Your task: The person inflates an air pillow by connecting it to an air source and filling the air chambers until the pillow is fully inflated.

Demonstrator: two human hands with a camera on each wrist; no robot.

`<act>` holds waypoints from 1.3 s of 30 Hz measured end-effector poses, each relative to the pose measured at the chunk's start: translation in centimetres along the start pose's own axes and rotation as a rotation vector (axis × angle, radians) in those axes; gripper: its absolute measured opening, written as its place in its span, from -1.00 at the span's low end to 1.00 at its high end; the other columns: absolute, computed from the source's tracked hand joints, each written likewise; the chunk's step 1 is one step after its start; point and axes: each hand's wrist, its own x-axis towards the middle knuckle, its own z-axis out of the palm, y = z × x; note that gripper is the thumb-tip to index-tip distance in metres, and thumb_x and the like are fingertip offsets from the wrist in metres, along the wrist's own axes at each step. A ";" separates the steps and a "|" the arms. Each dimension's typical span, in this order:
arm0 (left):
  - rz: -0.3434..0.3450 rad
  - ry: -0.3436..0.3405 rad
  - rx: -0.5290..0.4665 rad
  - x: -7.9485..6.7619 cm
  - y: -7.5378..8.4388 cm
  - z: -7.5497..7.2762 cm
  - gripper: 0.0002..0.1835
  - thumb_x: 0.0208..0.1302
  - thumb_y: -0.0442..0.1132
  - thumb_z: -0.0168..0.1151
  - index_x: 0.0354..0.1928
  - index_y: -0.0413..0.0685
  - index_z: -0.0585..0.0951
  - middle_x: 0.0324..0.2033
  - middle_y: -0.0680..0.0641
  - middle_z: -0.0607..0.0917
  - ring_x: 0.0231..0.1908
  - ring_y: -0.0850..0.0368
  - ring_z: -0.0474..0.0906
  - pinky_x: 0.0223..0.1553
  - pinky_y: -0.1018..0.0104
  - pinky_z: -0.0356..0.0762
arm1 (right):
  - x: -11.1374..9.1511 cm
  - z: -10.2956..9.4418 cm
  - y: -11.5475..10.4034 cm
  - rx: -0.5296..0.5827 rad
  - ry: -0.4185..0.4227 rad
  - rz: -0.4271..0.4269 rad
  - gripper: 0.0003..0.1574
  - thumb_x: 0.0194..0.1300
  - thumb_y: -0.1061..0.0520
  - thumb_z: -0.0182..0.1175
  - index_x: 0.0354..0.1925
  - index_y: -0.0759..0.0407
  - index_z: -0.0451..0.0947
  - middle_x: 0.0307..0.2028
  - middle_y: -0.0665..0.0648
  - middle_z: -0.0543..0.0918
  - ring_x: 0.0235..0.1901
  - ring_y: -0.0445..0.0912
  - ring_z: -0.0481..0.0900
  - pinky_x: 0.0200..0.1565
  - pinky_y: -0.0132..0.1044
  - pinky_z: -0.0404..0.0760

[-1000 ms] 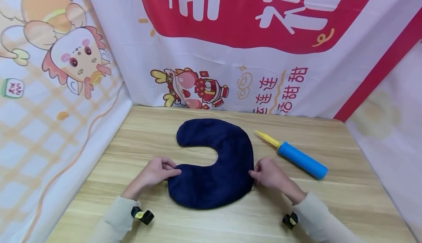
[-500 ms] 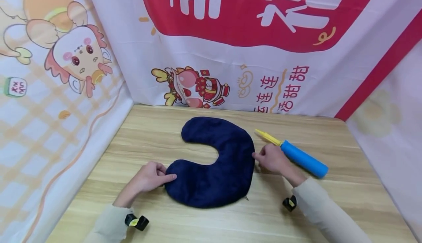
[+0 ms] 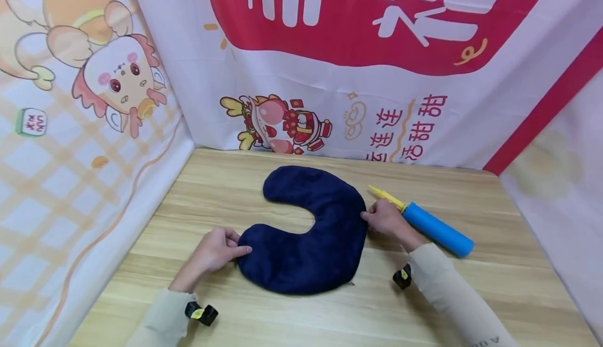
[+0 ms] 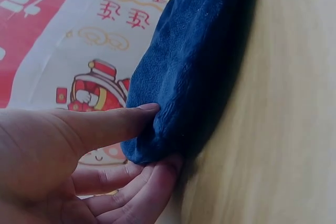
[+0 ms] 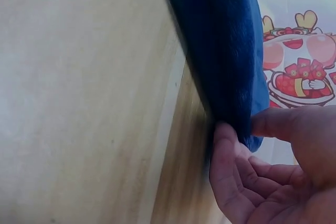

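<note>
A navy-blue, U-shaped neck pillow [image 3: 301, 258] lies on the wooden table, its opening facing left. My left hand [image 3: 216, 247] pinches the end of its nearer arm, thumb on top and fingers beneath. The left wrist view shows that thumb pressing a dent into the plush pillow [image 4: 184, 66]. At the pillow's right outer edge, my right hand [image 3: 386, 219] pinches the fabric between thumb and fingers. In the right wrist view the right hand [image 5: 262, 171] holds the pillow's edge [image 5: 226, 61] close over the table. A small zipper pull [image 3: 350, 283] shows at the near right edge.
A blue hand pump [image 3: 438, 229] with a yellow nozzle [image 3: 386, 196] lies just right of my right hand. Printed cloth [image 3: 282, 69] hangs behind the wooden table [image 3: 226, 179], with more cloth along its left and right sides.
My right hand has shifted its grip farther back along the pillow's right edge. The pillow has turned slightly, its far arm moving right, and the zipper pull has come into view.
</note>
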 end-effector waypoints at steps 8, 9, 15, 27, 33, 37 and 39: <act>-0.036 -0.022 -0.049 3.0 -0.8 -1.5 -0.53 0.21 -0.03 0.57 -0.05 -0.26 0.69 -0.27 -0.11 0.82 -0.24 0.10 0.71 -0.21 0.27 0.61 | -2.3 0.5 0.0 0.019 0.009 0.030 -0.56 0.49 0.06 0.28 -0.55 0.18 0.66 -0.62 0.06 0.72 -0.59 -0.15 0.65 -0.43 -0.33 0.61; -0.038 -0.024 -0.060 3.5 -0.9 -1.7 -0.53 0.22 -0.03 0.57 -0.04 -0.26 0.69 -0.26 -0.12 0.83 -0.22 0.11 0.72 -0.19 0.27 0.61 | -2.7 0.6 0.0 0.018 0.011 0.028 -0.56 0.48 0.06 0.28 -0.56 0.19 0.66 -0.63 0.06 0.72 -0.60 -0.16 0.65 -0.44 -0.34 0.61; -0.046 -0.021 -0.117 6.1 -1.5 -2.7 -0.49 0.23 -0.04 0.57 0.03 -0.30 0.68 -0.19 -0.19 0.85 -0.15 0.08 0.75 -0.09 0.27 0.65 | -3.9 1.4 -0.5 0.010 0.031 0.004 -0.50 0.45 0.07 0.31 -0.65 0.17 0.63 -0.69 0.02 0.69 -0.64 -0.18 0.62 -0.51 -0.36 0.56; -0.048 0.024 -0.126 8.9 -0.9 -3.4 -0.53 0.25 -0.03 0.55 0.00 -0.25 0.68 -0.16 -0.17 0.84 -0.17 0.09 0.73 -0.12 0.32 0.63 | -1.4 1.2 -0.8 0.023 0.090 0.009 -0.47 0.44 0.03 0.32 -0.68 0.08 0.49 -0.66 0.03 0.70 -0.61 -0.16 0.67 -0.49 -0.34 0.55; 0.103 0.129 0.099 7.0 0.5 -3.9 -0.62 0.29 -0.11 0.49 -0.08 -0.30 0.68 -0.25 -0.20 0.83 -0.23 -0.01 0.77 -0.11 0.11 0.71 | -1.6 -0.3 -1.2 -0.081 0.043 -0.028 -0.55 0.50 -0.03 0.28 -0.51 0.16 0.69 -0.59 0.05 0.70 -0.58 -0.13 0.56 -0.46 -0.31 0.49; 0.278 0.174 0.204 5.1 2.3 -3.9 -0.70 0.26 -0.26 0.49 -0.13 -0.36 0.67 -0.30 -0.20 0.82 -0.26 -0.03 0.79 -0.11 0.03 0.75 | -2.6 -1.5 -1.8 -0.158 0.025 -0.127 -0.67 0.49 -0.01 0.30 -0.32 0.20 0.73 -0.48 0.06 0.72 -0.50 -0.13 0.57 -0.40 -0.29 0.53; 0.385 0.171 0.252 4.2 3.3 -3.5 -0.74 0.23 -0.31 0.50 -0.15 -0.36 0.68 -0.31 -0.18 0.81 -0.29 0.00 0.78 -0.15 0.08 0.77 | -3.2 -1.7 -2.0 -0.194 0.015 -0.198 -0.72 0.48 0.02 0.32 -0.28 0.20 0.72 -0.43 0.05 0.73 -0.45 -0.15 0.59 -0.36 -0.30 0.57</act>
